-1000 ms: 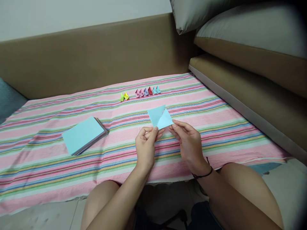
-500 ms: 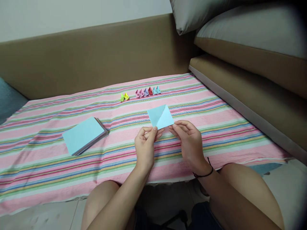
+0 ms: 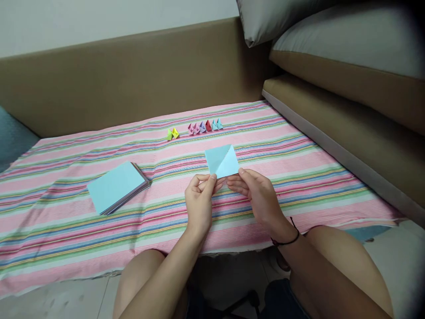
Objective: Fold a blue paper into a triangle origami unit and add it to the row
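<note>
A light blue sheet of paper (image 3: 227,162), creased along a diagonal, is held up in front of me over the striped cloth. My left hand (image 3: 201,195) pinches its lower left corner between thumb and fingers. At the lower right corner, the thumb of my right hand (image 3: 257,191) presses on the paper, with the other fingers stretched beneath it. Beyond the paper stands a row of small folded paper figures (image 3: 208,126) in pink, purple, red and light blue. Two more folded figures (image 3: 172,134), green and yellow, sit to their left.
A stack of paper (image 3: 117,188) with a light blue top sheet lies on the left of the striped cloth (image 3: 166,219). Behind rises a brown backrest (image 3: 133,79). Large cushions (image 3: 345,102) are piled along the right side. A blue cushion (image 3: 15,139) shows at the far left.
The fingers of my right hand have slid a little left under the paper's lower edge and straightened. My left hand keeps its pinch. The other things stay put.
</note>
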The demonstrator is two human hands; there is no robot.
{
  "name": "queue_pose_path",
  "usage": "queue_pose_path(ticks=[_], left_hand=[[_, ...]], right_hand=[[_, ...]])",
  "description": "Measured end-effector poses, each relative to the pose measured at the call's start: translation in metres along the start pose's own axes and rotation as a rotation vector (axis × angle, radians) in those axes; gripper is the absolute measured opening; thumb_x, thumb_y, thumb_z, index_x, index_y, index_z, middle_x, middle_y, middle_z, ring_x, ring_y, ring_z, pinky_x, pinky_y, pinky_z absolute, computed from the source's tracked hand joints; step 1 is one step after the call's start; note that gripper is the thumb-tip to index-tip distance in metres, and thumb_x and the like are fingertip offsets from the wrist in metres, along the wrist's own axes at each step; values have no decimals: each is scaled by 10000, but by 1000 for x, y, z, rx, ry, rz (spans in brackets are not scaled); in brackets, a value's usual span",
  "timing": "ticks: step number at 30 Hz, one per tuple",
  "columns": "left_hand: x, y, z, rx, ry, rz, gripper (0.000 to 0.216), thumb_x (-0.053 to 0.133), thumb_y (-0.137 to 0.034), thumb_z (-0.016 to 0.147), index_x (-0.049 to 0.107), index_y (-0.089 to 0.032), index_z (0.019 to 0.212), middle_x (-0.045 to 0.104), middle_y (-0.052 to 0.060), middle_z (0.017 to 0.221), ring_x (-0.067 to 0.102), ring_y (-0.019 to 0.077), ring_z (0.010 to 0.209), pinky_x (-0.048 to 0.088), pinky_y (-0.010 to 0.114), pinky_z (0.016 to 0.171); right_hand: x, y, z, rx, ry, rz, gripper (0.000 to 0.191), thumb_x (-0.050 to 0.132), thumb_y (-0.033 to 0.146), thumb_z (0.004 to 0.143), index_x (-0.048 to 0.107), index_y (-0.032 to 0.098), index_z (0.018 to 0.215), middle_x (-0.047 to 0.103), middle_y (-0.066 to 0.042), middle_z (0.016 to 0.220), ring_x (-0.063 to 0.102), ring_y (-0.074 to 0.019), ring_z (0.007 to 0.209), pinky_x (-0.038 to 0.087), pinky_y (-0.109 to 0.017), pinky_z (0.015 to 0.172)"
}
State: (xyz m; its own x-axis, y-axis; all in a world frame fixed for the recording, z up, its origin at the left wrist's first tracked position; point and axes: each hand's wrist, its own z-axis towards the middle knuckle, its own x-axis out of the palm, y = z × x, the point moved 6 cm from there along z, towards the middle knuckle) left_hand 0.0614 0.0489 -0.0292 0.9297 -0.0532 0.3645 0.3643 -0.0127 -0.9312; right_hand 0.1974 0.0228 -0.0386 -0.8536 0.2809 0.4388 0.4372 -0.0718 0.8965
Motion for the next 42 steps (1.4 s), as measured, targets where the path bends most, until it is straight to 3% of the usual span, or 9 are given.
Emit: queue_pose_path(ticks=[13, 18, 22, 29, 37, 42], left_hand=[[-2, -1, 1, -5, -26, 21, 201, 687, -279, 751, 523, -164, 768, 705, 26, 660, 714, 202, 766, 547, 304, 752], [-1, 1, 1, -23, -6, 43, 212, 695, -285, 742, 527, -160, 776, 706, 29, 648, 715, 209, 751, 550, 313, 743], [-3, 0, 3, -27, -11, 45, 226, 706, -300, 728, 537, -158, 774, 706, 30, 645, 715, 216, 763, 549, 322, 753], [-7, 0, 7, -45, -27, 55, 253, 739, -317, 684, 558, -154, 751, 706, 27, 654, 715, 219, 761, 549, 325, 763], [-11, -5, 9, -49, -60, 86, 254, 743, -325, 673, 590, -139, 754, 703, 32, 645, 714, 215, 735, 551, 331, 774], [-10, -9, 11, -39, 17, 149, 272, 742, -347, 675, 597, -133, 760, 697, 43, 615, 711, 220, 700, 554, 334, 736]], right_hand=[[2, 7, -1, -65, 23, -87, 258, 530, 330, 868, 685, 151, 765, 716, -60, 753, 683, -158, 670, 575, -284, 647], [-2, 3, 2, -43, 47, -156, 212, 612, 344, 817, 681, 154, 753, 708, -46, 715, 671, -151, 643, 570, -274, 630], [-2, 2, 2, -44, 89, -164, 210, 569, 326, 840, 683, 162, 774, 713, -45, 745, 672, -152, 663, 566, -278, 637], [-3, 1, 1, 34, 74, -136, 247, 578, 383, 822, 656, 164, 739, 708, -52, 731, 672, -164, 657, 565, -279, 607], [-2, 0, 1, 44, 144, -177, 196, 605, 340, 821, 692, 165, 810, 720, -53, 784, 678, -158, 703, 573, -298, 707], [-2, 0, 1, 135, 141, -121, 262, 610, 419, 812, 690, 169, 817, 723, -62, 783, 683, -168, 722, 568, -299, 716]])
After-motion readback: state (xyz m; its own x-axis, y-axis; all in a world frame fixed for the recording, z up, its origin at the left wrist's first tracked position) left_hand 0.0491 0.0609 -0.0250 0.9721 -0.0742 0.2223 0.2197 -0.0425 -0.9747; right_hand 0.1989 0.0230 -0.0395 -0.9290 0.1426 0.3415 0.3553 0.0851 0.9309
